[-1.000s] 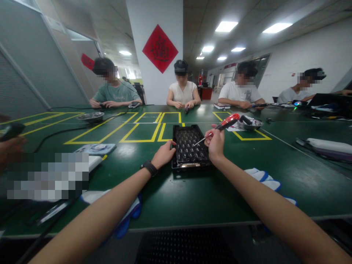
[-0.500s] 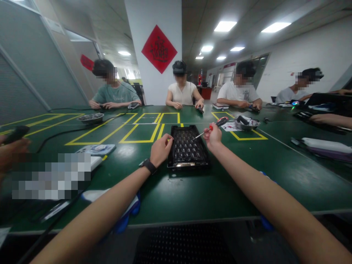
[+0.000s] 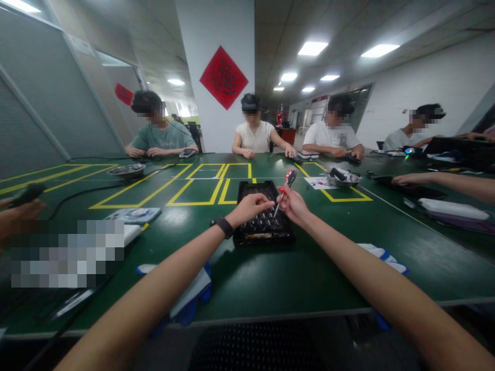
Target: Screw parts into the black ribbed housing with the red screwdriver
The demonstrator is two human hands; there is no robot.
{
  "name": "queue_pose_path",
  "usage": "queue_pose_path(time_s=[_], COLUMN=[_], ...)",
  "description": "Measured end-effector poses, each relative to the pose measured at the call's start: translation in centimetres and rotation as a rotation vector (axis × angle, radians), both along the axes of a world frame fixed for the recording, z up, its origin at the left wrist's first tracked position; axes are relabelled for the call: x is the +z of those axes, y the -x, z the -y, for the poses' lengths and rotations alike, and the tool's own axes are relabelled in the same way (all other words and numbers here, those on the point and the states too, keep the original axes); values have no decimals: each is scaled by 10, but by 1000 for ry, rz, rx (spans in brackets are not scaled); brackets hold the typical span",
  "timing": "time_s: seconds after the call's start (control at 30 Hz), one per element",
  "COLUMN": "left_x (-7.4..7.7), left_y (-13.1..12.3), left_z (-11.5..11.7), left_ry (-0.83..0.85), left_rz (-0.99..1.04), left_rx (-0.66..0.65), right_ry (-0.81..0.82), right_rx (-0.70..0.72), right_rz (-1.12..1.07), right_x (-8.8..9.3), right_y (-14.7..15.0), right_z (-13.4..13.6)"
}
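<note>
A black tray-like case (image 3: 247, 234) with rows of small shiny parts lies on the green table in front of me. My right hand (image 3: 294, 205) grips a red and black screwdriver (image 3: 291, 178) over the case's right side, its metal shaft slanting down towards the parts. Over the middle of the case, my left hand (image 3: 253, 208) has its fingertips pinched together close to the screwdriver shaft. Whether something tiny sits in that pinch is too small to make out. A dark band circles my left wrist.
White and blue gloves (image 3: 189, 299) lie under my left forearm, another glove (image 3: 381, 255) beyond my right. Metal bowls stand at left (image 3: 127, 170) and right (image 3: 342, 178). A booklet (image 3: 135, 214) is left of the case. Several people sit around the table (image 3: 328, 278); co-workers' hands show at both sides.
My left hand has moved from the case's left edge to over its middle, fingers pinched. The screwdriver has shifted left and stands steeper. The view has tilted slightly up.
</note>
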State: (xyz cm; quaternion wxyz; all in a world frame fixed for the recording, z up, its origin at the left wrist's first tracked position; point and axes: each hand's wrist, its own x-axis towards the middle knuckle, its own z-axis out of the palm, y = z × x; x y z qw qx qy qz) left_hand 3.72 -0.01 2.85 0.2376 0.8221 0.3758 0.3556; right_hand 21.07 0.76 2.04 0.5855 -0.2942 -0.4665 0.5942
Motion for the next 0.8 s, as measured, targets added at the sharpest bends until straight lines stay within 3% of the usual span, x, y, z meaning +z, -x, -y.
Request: queue_pose_path(time_s=[0.2,0.43,0.63,0.8], left_x=[-13,-10,-16,-12], left_y=[1,9,6,7], left_z=[12,23,23,26], left_ry=[105,99,84,67], left_rz=[31,13,65,45], left_rx=[-105,-194,-88,-171], right_ry=[-204,-211,-339,-359], right_rx=[-50,80,15,27], right_rz=[126,148,228,242], right_x=[3,0,3,5], right_y=[15,13,17,20], right_z=[24,31,40,46])
